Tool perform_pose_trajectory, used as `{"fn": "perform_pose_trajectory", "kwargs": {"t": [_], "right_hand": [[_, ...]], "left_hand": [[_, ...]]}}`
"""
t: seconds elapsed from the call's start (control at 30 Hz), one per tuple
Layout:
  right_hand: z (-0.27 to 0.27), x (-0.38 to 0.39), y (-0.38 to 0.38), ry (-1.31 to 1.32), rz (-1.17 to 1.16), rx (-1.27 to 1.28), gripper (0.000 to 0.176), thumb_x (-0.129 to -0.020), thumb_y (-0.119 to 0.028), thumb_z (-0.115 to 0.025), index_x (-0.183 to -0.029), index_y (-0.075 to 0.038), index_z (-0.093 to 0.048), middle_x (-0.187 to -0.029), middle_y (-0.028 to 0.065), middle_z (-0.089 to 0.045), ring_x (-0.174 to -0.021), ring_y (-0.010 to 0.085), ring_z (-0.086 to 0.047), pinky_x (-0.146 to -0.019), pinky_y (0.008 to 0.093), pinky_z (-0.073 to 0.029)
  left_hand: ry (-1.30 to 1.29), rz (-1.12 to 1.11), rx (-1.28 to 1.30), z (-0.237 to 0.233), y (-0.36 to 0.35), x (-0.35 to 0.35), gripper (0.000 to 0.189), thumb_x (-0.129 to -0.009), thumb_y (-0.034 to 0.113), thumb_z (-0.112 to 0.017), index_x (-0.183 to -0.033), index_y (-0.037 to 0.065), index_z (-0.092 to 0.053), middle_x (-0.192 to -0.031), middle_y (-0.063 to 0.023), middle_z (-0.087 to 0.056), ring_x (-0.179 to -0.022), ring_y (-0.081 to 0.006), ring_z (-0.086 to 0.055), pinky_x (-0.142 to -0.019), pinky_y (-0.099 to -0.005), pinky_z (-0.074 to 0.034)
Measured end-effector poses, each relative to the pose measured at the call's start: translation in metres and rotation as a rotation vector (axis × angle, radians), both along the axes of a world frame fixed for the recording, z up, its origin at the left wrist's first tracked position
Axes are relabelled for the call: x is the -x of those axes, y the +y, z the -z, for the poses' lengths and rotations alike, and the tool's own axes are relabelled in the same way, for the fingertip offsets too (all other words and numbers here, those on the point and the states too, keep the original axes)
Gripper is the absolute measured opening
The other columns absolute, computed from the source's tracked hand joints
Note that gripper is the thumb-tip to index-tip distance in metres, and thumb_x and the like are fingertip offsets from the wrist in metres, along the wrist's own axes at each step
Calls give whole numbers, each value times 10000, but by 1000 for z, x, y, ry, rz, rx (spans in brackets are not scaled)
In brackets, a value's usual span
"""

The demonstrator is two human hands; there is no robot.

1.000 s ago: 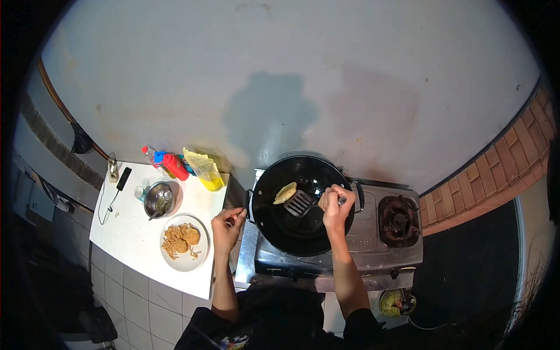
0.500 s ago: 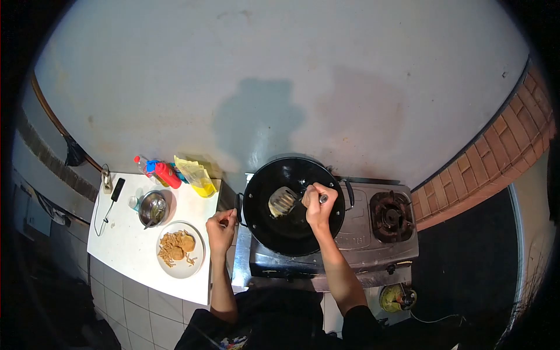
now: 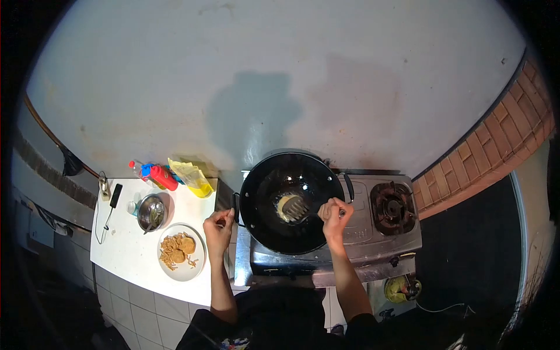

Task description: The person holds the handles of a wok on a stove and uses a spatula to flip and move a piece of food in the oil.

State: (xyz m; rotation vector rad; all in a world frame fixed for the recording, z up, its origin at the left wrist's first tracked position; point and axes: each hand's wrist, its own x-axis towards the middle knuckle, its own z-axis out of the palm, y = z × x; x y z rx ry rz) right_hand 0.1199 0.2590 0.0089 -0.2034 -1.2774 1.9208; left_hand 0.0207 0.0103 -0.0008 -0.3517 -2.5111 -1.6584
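My left hand (image 3: pixel 217 235) is at the side handle of the wok (image 3: pixel 265 234), fingertips bunched; I cannot tell whether they grip. My right hand (image 3: pixel 335 220) is wrapped round the spatula (image 3: pixel 297 209). Beyond, the pale food piece (image 3: pixel 283 204) lies in the wok, partly under the blade: light, soft, slippery, I'd judge, best supported from beneath. I count two patties (image 3: pixel 187 244), one wok, one spatula, one piece

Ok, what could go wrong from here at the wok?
The slotted spatula overlaps the pale food piece, so a rough push might tear or fold it. The glossy liquid around the piece, probably oil, could spatter the right hand, which is over the wok's rim. The left hand, right at a side handle, might jolt the wok.
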Motion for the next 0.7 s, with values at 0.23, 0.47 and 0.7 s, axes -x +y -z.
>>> {"fn": "perform_pose_trajectory", "kwargs": {"t": [0.23, 0.47, 0.7], "right_hand": [[15, -4, -7, -152, -21, -155, 353, -843, 6, -437, -509, -37, -331, -461, -33, -356, -405, 33, -313, -390, 244, -222], [8, 2, -5, -343, -64, -331, 313, -825, -27, -489, -536, 14, -378, -446, 15, -357, -403, 64, -344, -404, 279, -251], [7, 8, -1, -380, -43, -363, 298, -799, -46, -499, -528, 28, -400, -428, 56, -379, -387, 93, -376, -408, 299, -264]], "left_hand": [[0, 21, -22, 3, 0, 5, 203, -817, 132, -679, -756, -58, -642, -578, -29, -520, -532, -70, -426, -502, -221, -356], [-69, 49, -10, 1, 0, 8, 210, -825, 125, -673, -717, -50, -627, -593, -7, -519, -528, -50, -406, -482, -206, -330], [-41, 56, -11, -1, 0, 10, 203, -815, 119, -682, -709, -45, -626, -583, -10, -518, -522, -52, -404, -478, -211, -332]]}}
